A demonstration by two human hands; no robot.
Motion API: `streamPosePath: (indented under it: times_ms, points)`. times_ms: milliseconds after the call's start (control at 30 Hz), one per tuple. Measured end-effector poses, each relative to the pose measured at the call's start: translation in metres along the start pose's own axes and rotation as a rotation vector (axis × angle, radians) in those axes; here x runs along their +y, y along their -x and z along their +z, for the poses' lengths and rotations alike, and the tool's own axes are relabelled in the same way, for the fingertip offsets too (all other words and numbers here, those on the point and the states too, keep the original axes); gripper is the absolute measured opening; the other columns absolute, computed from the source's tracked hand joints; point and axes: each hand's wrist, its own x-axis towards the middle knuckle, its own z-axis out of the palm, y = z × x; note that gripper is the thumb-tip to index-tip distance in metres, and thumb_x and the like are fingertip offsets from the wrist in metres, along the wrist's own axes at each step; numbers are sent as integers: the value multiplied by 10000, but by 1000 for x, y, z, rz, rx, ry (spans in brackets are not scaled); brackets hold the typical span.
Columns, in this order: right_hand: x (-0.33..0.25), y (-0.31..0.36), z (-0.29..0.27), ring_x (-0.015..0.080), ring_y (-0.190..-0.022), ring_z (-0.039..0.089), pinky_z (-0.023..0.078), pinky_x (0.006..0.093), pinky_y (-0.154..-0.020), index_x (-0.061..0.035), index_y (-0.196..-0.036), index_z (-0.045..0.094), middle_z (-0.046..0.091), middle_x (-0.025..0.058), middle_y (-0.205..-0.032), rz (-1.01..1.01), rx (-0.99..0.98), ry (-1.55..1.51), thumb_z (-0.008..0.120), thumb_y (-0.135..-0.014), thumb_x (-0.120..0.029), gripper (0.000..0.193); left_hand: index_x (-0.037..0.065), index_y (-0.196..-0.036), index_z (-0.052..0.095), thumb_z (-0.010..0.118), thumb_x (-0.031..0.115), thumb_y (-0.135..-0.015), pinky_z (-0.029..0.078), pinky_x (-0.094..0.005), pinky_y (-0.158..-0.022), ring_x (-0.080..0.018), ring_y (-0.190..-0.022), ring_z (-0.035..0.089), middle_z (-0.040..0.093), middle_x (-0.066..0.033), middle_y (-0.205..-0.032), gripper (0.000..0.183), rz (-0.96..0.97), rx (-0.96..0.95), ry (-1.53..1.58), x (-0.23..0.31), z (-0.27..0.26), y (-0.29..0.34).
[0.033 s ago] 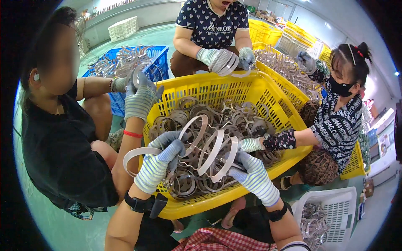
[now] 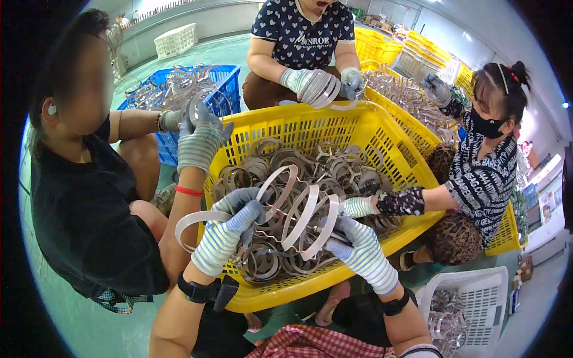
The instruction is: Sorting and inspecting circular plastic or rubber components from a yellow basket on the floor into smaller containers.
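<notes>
Both my hands wear grey-fingered, striped work gloves above a yellow crate [image 2: 280,295] full of loose metal rings. My left hand [image 2: 225,235] is closed on thin metal rings; one band [image 2: 200,215] sticks out to its left and another [image 2: 290,182] rises to its right. My right hand [image 2: 365,253] pinches two more upright metal rings [image 2: 328,230] by their right side. Thin bent wire-like pieces show between the rings. Where my fingertips grip is partly hidden behind the bands.
Three people sit around the crate. A person's gloved hand [image 2: 359,206] reaches in from the right, close to my right hand; another gloved hand [image 2: 202,143] is at the left rim. A blue crate [image 2: 230,83] and a white crate [image 2: 486,298] hold more metal pieces.
</notes>
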Motion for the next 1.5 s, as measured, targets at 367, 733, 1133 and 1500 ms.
streamPosePath:
  times_ms: [367, 733, 1133, 1500]
  points:
    - [-2, -13, 9, 296, -880, 653, 515, 340, -767, 23, -1076, 602, 649, 186, -954, 53, 106, 54, 686, -785, -181, 365, 45, -1084, 626, 615, 211, -866, 388, -169, -545, -18, -637, 506, 640, 3, -851, 274, 142, 5, -214, 2, -7, -2]
    - [-2, -13, 1, 251, -866, 651, 501, 313, -778, 26, -1090, 604, 663, 167, -949, 40, 85, 85, 663, -803, -185, 361, 20, -1223, 552, 665, 59, -798, 492, -271, -732, -119, -752, 597, 654, -64, -917, 441, 462, -207, -524, -13, -8, -10]
    - [-38, -15, -10, 24, -526, 420, 294, 168, -470, -57, -1059, 645, 516, -55, -643, 499, 20, -463, 651, -832, -321, 348, 56, -1188, 538, 606, 6, -793, 428, -195, -627, -38, -682, 467, 588, -35, -1069, 404, 414, 66, -394, -14, -12, -15]
    - [-10, -8, -20, 92, -621, 533, 439, 254, -547, -23, -1004, 616, 594, 21, -728, 344, -12, -307, 582, -861, -337, 346, 42, -946, 600, 615, 17, -790, 449, -246, -740, -115, -819, 539, 586, -16, -896, 158, 420, -10, -374, -15, 15, -14]
